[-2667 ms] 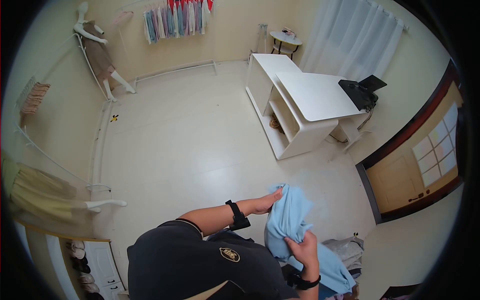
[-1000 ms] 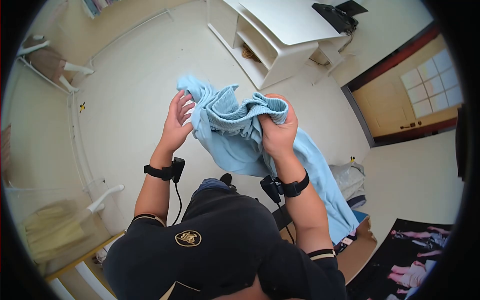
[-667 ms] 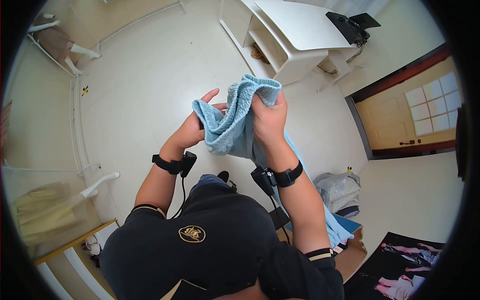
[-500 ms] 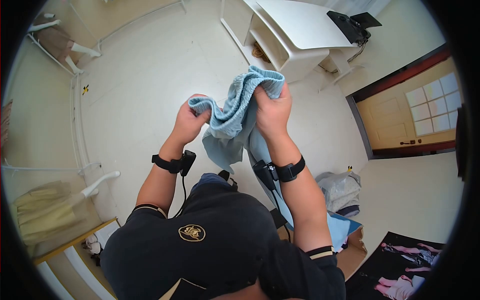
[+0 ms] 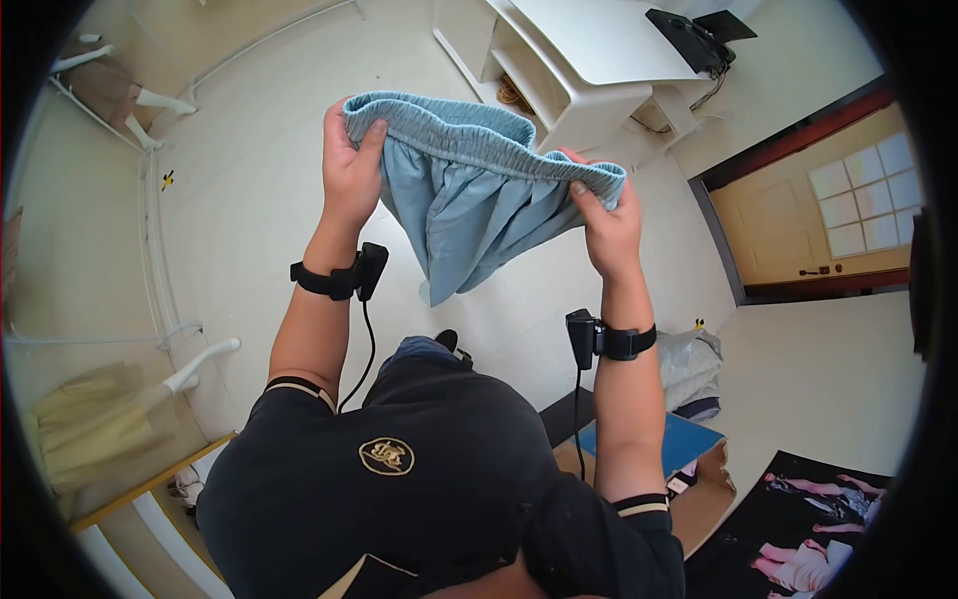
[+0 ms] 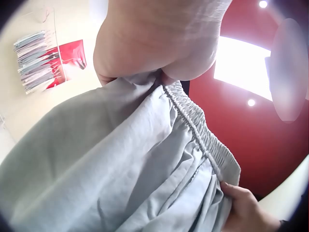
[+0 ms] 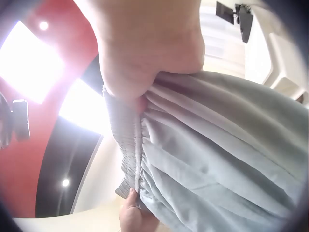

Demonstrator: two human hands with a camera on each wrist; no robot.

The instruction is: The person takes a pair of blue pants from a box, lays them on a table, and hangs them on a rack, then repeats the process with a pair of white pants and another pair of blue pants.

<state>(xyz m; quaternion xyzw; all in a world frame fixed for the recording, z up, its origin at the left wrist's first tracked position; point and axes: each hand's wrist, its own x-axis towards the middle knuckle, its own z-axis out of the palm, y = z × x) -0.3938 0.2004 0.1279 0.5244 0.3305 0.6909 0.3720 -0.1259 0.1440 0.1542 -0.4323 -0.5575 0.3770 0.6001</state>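
Note:
A light blue elastic-waist garment (image 5: pixel 449 200) hangs stretched between both hands, its gathered waistband (image 5: pixel 449 135) spread wide at the top. My left hand (image 5: pixel 351 180) grips one end of that band, thumb on the near side. At the other end my right hand (image 5: pixel 611 230) pinches it, a little lower and nearer me. In the left wrist view the left hand (image 6: pixel 159 43) holds the band from above, and the cloth (image 6: pixel 111 150) falls in folds. The right wrist view has the right hand (image 7: pixel 149 53) over the gathered band (image 7: pixel 124 135). The fingers behind the waistband are mostly hidden.
A white counter (image 5: pixel 589 45) with a black monitor stands ahead. At my right are an open cardboard box (image 5: pixel 714 489), a grey bundle in plastic (image 5: pixel 691 369) and a dark printed picture (image 5: pixel 798 529). A mannequin's white leg (image 5: pixel 200 364) juts out at left.
The hands have moved apart and raised the garment, pulling its bunched waistband out wide. Its lower end has come away from the box. Before that, the left hand took hold of the band.

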